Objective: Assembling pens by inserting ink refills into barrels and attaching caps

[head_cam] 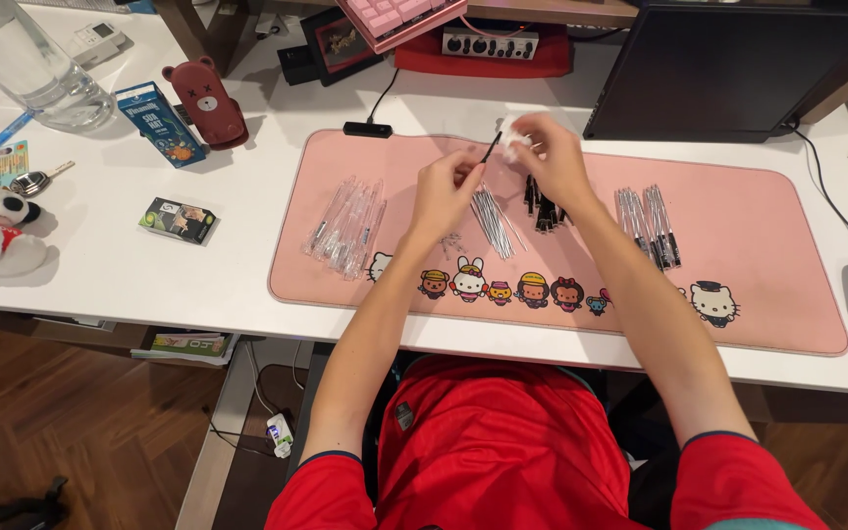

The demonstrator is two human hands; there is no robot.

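Both hands are raised over the pink cartoon-printed desk mat [738,294] on the white table [149,285]. Left hand [441,191] has its fingers pinched narrow on a thin black pen part [492,147], which sticks up toward the right hand [542,155]. The right hand's fingers are closed on a small white piece [512,145], too blurred to identify. Below lie a pile of clear pen barrels [348,226], a fan of thin refills [493,221], a cluster of black caps [544,208] and a row of finished pens [650,224]. Risk: a misaligned push would bend the thin part, or it slips and scatters the piles underneath.
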